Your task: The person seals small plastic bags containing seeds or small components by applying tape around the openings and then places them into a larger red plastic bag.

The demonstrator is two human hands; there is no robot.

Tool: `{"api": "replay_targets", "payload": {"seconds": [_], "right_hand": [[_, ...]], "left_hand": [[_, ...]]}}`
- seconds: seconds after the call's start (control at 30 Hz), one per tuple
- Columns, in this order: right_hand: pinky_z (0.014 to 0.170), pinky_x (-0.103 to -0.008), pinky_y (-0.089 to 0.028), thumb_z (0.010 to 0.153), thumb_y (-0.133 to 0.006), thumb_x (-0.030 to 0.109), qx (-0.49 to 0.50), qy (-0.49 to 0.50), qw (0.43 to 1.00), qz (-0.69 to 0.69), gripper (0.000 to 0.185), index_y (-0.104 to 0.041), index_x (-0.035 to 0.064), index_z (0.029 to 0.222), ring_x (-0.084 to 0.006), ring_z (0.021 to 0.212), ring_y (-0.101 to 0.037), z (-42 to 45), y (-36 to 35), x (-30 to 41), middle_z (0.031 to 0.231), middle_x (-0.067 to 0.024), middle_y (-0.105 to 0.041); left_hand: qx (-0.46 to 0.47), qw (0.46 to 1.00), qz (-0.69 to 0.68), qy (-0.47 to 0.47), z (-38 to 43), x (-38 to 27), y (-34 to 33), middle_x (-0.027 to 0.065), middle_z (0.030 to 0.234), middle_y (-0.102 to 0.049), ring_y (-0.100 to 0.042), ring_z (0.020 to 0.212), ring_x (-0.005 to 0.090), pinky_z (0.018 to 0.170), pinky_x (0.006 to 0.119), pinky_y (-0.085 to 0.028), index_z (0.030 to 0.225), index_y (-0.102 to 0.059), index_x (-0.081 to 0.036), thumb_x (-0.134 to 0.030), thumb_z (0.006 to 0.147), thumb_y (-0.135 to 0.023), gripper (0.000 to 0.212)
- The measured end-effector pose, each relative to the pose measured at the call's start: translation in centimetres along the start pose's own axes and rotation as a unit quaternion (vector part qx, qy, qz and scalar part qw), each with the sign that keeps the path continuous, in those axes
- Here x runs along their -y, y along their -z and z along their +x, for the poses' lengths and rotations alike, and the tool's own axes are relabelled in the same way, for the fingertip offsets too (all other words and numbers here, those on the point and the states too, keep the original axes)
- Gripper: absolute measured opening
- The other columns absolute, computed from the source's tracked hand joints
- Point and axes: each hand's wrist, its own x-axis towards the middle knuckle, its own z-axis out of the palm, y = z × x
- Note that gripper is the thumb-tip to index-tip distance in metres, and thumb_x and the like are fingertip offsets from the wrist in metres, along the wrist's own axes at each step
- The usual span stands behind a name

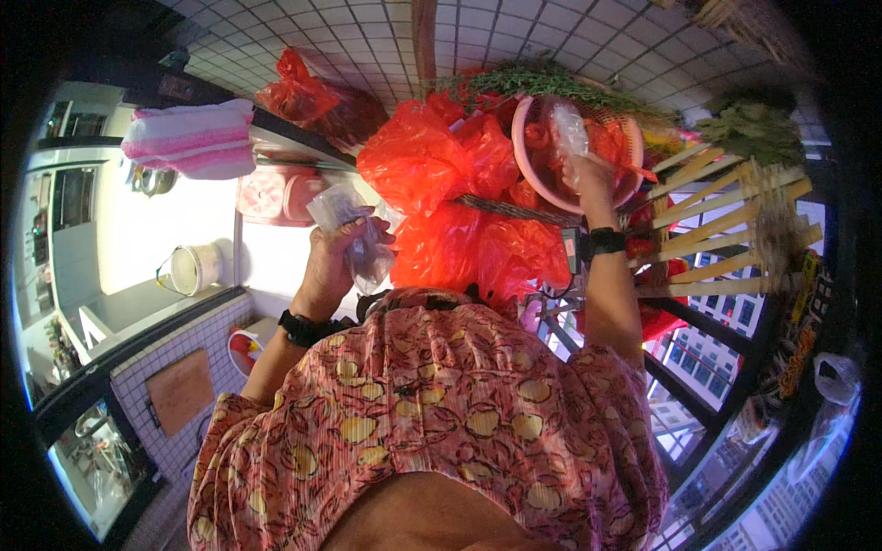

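Note:
Crumpled clear plastic point(368, 258), apparently a bag, is gripped in my left hand point(329, 256), its upper end folded over above my fingers. My right hand point(591, 178) reaches over a pink plastic basket point(522, 148) and grasps another clear plastic bundle point(570, 129), which looks rolled or folded. Red plastic bags point(606, 141) lie inside the basket, partly behind that bundle. Between my hands, a pile of bulging red plastic bags point(427, 158) fills the space; what they contain is hidden.
Green leafy stalks point(530, 79) lie along the tiled wall behind the basket. A bamboo-slat rack point(716, 220) stands at right beside the window bars. At left are a pink-striped towel point(189, 138), a white bucket point(196, 268) and pink plastic containers point(279, 196).

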Motion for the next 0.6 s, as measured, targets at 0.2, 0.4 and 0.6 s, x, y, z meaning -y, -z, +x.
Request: {"api": "replay_targets", "payload": {"seconds": [0.2,0.4,0.6], "right_hand": [[0.056,-0.0295,-0.049,0.081,-0.053,0.013,0.078,-0.030,0.982,0.171,0.016,-0.057,0.0021,0.091,-0.0128,0.061,-0.054,-0.5,1.8,0.0,0.074,-0.0036,-0.058],[0.053,-0.0298,-0.036,0.083,-0.049,0.014,0.003,-0.039,0.965,0.261,0.011,-0.051,0.0043,0.078,-0.0105,0.049,-0.038,-2.5,1.8,0.9,0.063,-0.0009,-0.049],[0.055,-0.0276,-0.033,0.084,-0.045,0.013,0.071,-0.053,0.940,0.329,0.013,-0.047,0.0044,0.075,-0.0094,0.047,-0.034,-4.1,3.6,0.9,0.061,-0.0001,-0.043]], "left_hand": [[0.019,1.000,-0.010,-0.011,0.4,0.2,1.0,0.0181,0.088,-0.057,-0.060,0.075,0.0272,0.060,0.037,-0.054,0.107,-0.044,0.006,-0.010,0.081,-0.050,0.030],[0.009,1.000,0.004,-0.002,-0.1,-0.3,0.9,0.0181,0.089,-0.056,-0.060,0.074,0.0269,0.060,0.037,-0.054,0.107,-0.044,0.006,-0.010,0.081,-0.050,0.031],[0.032,0.999,0.010,0.002,0.5,0.4,1.6,0.0152,0.089,-0.057,-0.060,0.075,0.0268,0.065,0.038,-0.052,0.109,-0.043,0.002,-0.018,0.083,-0.050,0.034]]}}
